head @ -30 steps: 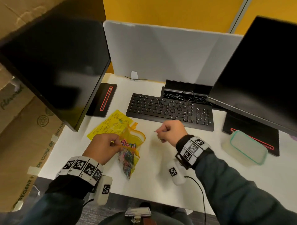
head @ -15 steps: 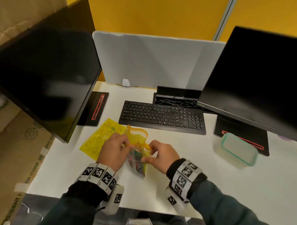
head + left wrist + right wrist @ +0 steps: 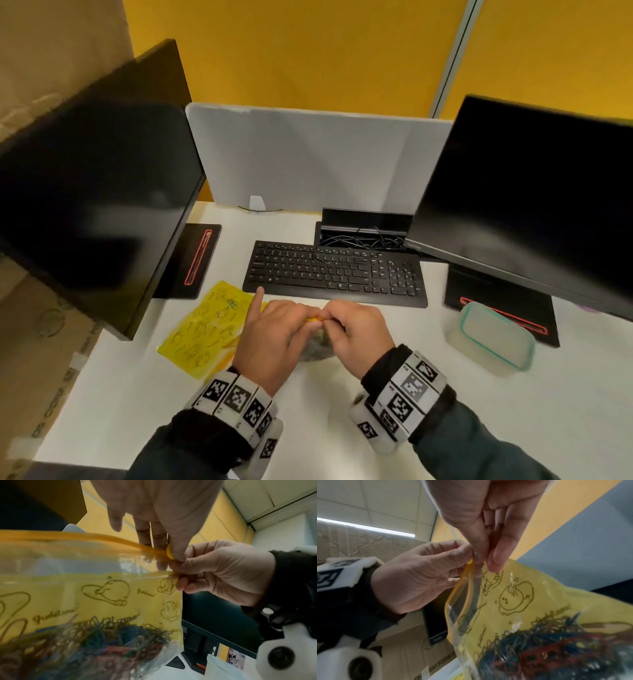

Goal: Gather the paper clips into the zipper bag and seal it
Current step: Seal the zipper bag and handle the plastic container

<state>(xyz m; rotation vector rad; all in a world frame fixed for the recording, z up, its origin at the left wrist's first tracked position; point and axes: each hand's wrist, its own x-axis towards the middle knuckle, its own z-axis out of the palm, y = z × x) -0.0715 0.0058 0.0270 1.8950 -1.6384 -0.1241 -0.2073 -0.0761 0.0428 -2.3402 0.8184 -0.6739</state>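
A yellow printed zipper bag point(image 3: 106, 592) hangs between my hands, with a heap of coloured paper clips point(image 3: 102, 642) in its bottom. My left hand point(image 3: 308, 322) pinches the yellow slider point(image 3: 169, 553) at one end of the orange zipper track, its index finger sticking out. Right beside it, my right hand point(image 3: 330, 322) pinches the bag's top corner point(image 3: 485, 566). In the left wrist view the two track strips stand apart along the mouth. From the head view my hands hide most of the bag point(image 3: 317, 347).
A second yellow printed bag point(image 3: 205, 325) lies flat on the white desk point(image 3: 342, 428) to the left. Behind my hands sits a black keyboard point(image 3: 335, 274). A lidded clear container point(image 3: 493, 337) stands at the right. Two dark monitors point(image 3: 85, 212) flank the desk.
My right hand, apart from the bag a second ago, has come over and pinched its top beside my left hand. Both hands now meet at the zipper end.
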